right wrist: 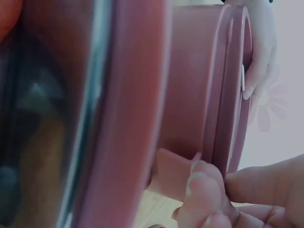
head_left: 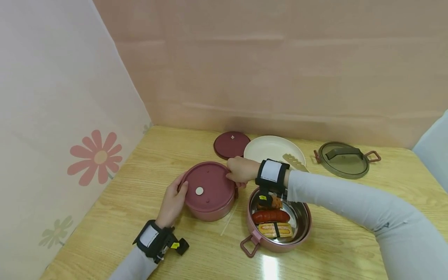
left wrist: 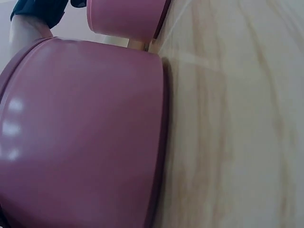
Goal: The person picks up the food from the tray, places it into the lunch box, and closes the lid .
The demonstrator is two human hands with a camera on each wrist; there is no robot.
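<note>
A round pink container (head_left: pixel 213 214) with a maroon lid (head_left: pixel 210 182) stands on the table at centre left. My left hand (head_left: pixel 175 200) grips its left side, the thumb over the lid's edge. At the opposite side my right hand (head_left: pixel 243 170) pinches the rim; the right wrist view shows its fingers (right wrist: pixel 202 190) on a flap below the lid. The container wall (left wrist: pixel 85 133) fills much of the left wrist view, its base on the table. Under my right forearm is an uncovered pink pot (head_left: pixel 280 245), holding a sausage (head_left: pixel 271 216) and an omelette sushi piece (head_left: pixel 267 230).
Behind lie a maroon disc (head_left: pixel 231 144), a cream plate (head_left: pixel 260 146) and a beige slotted spatula (head_left: pixel 294 161). Farther right is a see-through lid (head_left: pixel 344 167) with a dark handle. The pot's handle (head_left: pixel 249 247) juts toward the front. A wall closes off the back.
</note>
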